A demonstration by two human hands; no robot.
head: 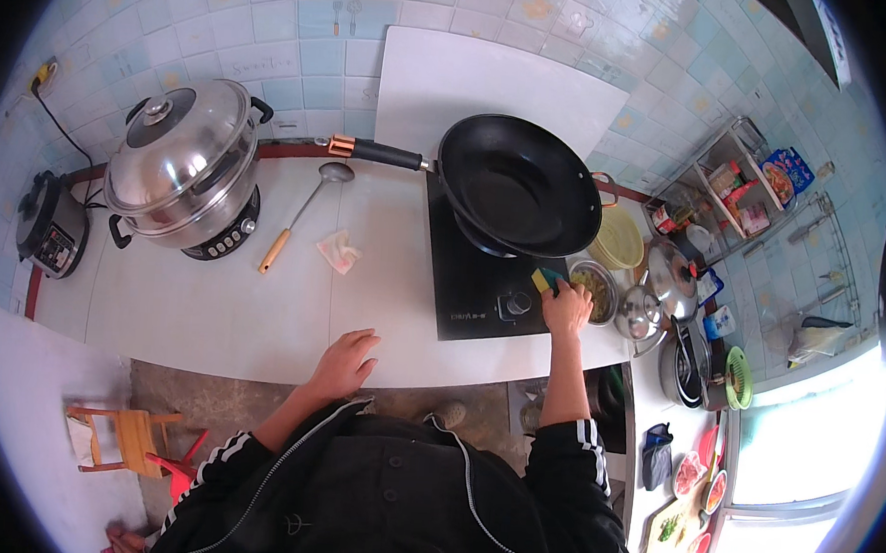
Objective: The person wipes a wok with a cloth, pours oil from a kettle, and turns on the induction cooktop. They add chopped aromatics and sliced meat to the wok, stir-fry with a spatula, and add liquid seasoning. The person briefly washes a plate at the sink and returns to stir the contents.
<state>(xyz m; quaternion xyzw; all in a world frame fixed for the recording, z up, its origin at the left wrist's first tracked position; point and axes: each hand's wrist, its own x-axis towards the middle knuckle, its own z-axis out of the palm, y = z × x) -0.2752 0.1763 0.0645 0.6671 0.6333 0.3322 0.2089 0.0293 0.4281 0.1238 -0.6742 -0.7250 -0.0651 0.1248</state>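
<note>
My right hand (568, 305) grips a yellow and green scouring sponge (545, 280) at the right side of the black induction cooktop (479, 301). Just beside its fingers is a metal bowl (606, 283) with greenish food in it. A black wok (519, 187) with a long handle pointing left sits on the back of the cooktop. My left hand (344, 365) rests near the counter's front edge, its fingers apart and nothing in it. Behind it lie a crumpled cloth (339, 252) and a metal ladle (286, 234) with a wooden handle.
A large steel steamer (186, 165) stands at the left, by a rice cooker (53, 224). At the right are a yellow basket (618, 237), a steel kettle (639, 313), a lidded pan (672, 277) and a cutting board (662, 543). Another person's hand (127, 541) shows at the lower left.
</note>
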